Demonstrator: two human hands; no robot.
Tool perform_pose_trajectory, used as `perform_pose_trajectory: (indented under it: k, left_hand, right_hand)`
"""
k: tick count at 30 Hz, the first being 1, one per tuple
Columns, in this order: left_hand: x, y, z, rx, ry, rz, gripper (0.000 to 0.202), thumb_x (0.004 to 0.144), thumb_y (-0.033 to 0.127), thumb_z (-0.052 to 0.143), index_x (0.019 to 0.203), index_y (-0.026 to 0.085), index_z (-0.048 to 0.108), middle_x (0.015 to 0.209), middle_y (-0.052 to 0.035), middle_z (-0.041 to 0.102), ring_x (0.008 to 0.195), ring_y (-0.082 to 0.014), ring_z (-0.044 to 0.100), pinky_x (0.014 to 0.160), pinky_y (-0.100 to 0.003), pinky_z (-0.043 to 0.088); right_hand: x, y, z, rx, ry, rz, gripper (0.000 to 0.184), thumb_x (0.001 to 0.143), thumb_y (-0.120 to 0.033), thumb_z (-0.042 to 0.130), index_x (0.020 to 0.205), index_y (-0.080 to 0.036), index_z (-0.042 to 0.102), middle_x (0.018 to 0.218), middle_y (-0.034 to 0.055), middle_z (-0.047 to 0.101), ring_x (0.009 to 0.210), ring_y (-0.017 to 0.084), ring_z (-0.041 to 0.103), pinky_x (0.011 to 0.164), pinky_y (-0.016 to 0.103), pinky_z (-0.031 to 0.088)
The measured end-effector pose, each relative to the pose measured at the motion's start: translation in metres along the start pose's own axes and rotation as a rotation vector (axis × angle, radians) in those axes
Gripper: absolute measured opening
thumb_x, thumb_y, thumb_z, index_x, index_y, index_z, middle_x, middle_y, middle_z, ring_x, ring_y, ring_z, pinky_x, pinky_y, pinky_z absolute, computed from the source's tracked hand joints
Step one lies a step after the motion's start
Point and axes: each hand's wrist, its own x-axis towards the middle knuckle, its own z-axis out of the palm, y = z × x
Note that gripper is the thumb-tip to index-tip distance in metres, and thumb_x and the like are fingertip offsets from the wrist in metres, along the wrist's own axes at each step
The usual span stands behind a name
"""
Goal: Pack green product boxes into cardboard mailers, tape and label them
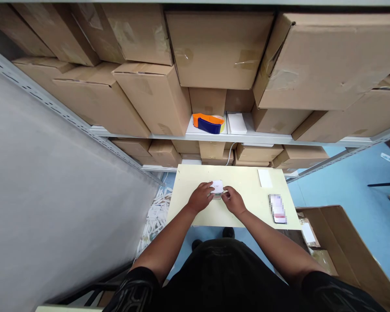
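Observation:
A small white box with faint reddish writing on top is held between my hands, above the pale yellow table. My left hand is closed on its left side, thumb and fingertips at the edge. From the right, my right hand pinches the near right corner, fingers curled. A greyish, partly see-through edge with a hint of green shows under the box's near side; what it is I cannot make out. Farther right on the table lie a white card or flat packet and a phone with its screen blurred.
Shelves full of cardboard boxes rise behind the table. An orange and dark blue tape roll or strap sits on the shelf by a white stack. Paper scraps litter the left floor; an open carton stands at right.

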Motion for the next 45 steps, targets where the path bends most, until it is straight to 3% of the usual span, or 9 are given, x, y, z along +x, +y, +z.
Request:
perform_pose_trajectory:
  k: [5, 15, 22, 28, 31, 34, 38, 41, 45]
  left_hand:
    - [-0.005, 0.007, 0.001, 0.056, -0.008, 0.030, 0.026, 0.095, 0.024, 0.061, 0.116, 0.015, 0.072, 0.143, -0.0159, 0.062, 0.129, -0.0298, 0.059, 0.111, -0.049, 0.049]
    - [0.000, 0.008, 0.004, 0.099, -0.004, -0.081, 0.030, 0.093, 0.021, 0.062, 0.121, 0.017, 0.069, 0.144, -0.0129, 0.062, 0.127, -0.0267, 0.062, 0.108, -0.044, 0.054]
    - [-0.004, 0.011, 0.006, 0.184, -0.067, -0.003, 0.031, 0.094, 0.022, 0.061, 0.123, 0.017, 0.070, 0.150, -0.0145, 0.056, 0.132, -0.0280, 0.059, 0.111, -0.045, 0.052]
    - [-0.015, 0.021, 0.017, 0.132, -0.024, -0.091, 0.038, 0.092, 0.013, 0.057, 0.129, 0.017, 0.065, 0.156, -0.0161, 0.050, 0.139, -0.0280, 0.055, 0.114, -0.047, 0.050]
    - [-0.021, 0.032, 0.023, -0.051, 0.044, -0.244, 0.054, 0.089, 0.013, 0.060, 0.142, 0.021, 0.053, 0.161, -0.0139, 0.042, 0.143, -0.0274, 0.050, 0.109, -0.045, 0.054]
    - [-0.023, 0.040, 0.032, -0.299, 0.144, -0.477, 0.076, 0.085, 0.014, 0.064, 0.155, 0.023, 0.035, 0.164, -0.0172, 0.036, 0.132, -0.0265, 0.060, 0.094, -0.039, 0.062]
    - [-0.018, 0.039, 0.043, -0.534, 0.087, -0.738, 0.072, 0.083, 0.013, 0.067, 0.150, 0.020, 0.039, 0.150, -0.0184, 0.054, 0.121, -0.0258, 0.068, 0.092, -0.038, 0.061]
    - [-0.016, 0.031, 0.047, -0.595, -0.034, -0.768, 0.065, 0.083, 0.012, 0.068, 0.143, 0.021, 0.046, 0.139, -0.0142, 0.065, 0.121, -0.0261, 0.068, 0.098, -0.042, 0.059]
    - [-0.017, 0.008, 0.043, -0.605, -0.053, -0.741, 0.060, 0.085, 0.014, 0.065, 0.142, 0.022, 0.047, 0.139, -0.0131, 0.065, 0.119, -0.0256, 0.069, 0.095, -0.041, 0.060]
  right_hand:
    - [0.003, -0.001, -0.001, -0.118, 0.006, -0.034, 0.020, 0.096, -0.037, 0.055, 0.109, -0.023, 0.061, 0.094, 0.0047, 0.074, 0.080, 0.021, 0.070, 0.075, 0.034, 0.053]
    - [0.017, -0.004, -0.010, -0.591, -0.101, -0.263, 0.029, 0.107, -0.036, 0.043, 0.112, -0.019, 0.066, 0.102, 0.0125, 0.076, 0.085, 0.023, 0.071, 0.072, 0.030, 0.048]
    - [0.019, 0.004, -0.023, -0.546, -0.189, -0.357, 0.022, 0.104, -0.032, 0.048, 0.113, -0.019, 0.063, 0.105, 0.0099, 0.073, 0.092, 0.022, 0.069, 0.079, 0.031, 0.050]
    - [0.015, 0.006, -0.029, -0.563, -0.278, -0.406, 0.024, 0.101, -0.037, 0.052, 0.113, -0.019, 0.062, 0.109, 0.0121, 0.070, 0.097, 0.025, 0.068, 0.084, 0.034, 0.051]
    - [0.018, 0.009, -0.028, -0.379, -0.264, -0.326, 0.022, 0.097, -0.034, 0.056, 0.115, -0.022, 0.059, 0.113, 0.0108, 0.070, 0.098, 0.024, 0.069, 0.085, 0.035, 0.053]
    - [0.023, 0.021, -0.024, -0.092, -0.267, -0.148, 0.032, 0.091, -0.029, 0.060, 0.122, -0.026, 0.052, 0.120, 0.0077, 0.070, 0.095, 0.022, 0.070, 0.081, 0.035, 0.055]
    - [0.027, 0.044, -0.011, 0.059, -0.327, 0.068, 0.053, 0.082, -0.020, 0.064, 0.133, -0.026, 0.050, 0.129, 0.0102, 0.069, 0.094, 0.020, 0.073, 0.083, 0.036, 0.057]
    - [0.028, 0.055, 0.002, 0.077, -0.385, 0.149, 0.064, 0.075, -0.018, 0.067, 0.136, -0.026, 0.051, 0.129, 0.0098, 0.069, 0.097, 0.022, 0.073, 0.081, 0.036, 0.058]
    - [0.037, 0.044, 0.022, 0.141, -0.386, 0.175, 0.070, 0.071, -0.015, 0.066, 0.139, -0.028, 0.052, 0.127, 0.0071, 0.070, 0.100, 0.022, 0.073, 0.080, 0.035, 0.059]
